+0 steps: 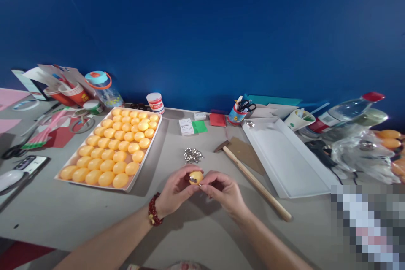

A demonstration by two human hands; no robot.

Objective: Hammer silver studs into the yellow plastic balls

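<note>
My left hand (175,190) is closed around a yellow plastic egg (195,176), held just above the grey table. A red bead bracelet sits on that wrist. My right hand (223,190) meets it from the right, its fingertips pinched on a small silver piece at the egg's lower edge. A pile of small silver metal pieces (193,155) lies on the table just beyond my hands. To the left stands a white tray (136,177) filled with several rows of yellow eggs (117,147).
A wooden-handled hammer (253,179) lies right of my hands, with an empty white tray (284,156) beyond it. Cups, scissors, a pen pot (237,112), bottles (344,112), paper and bagged orange eggs (389,139) crowd the back and sides against a blue wall.
</note>
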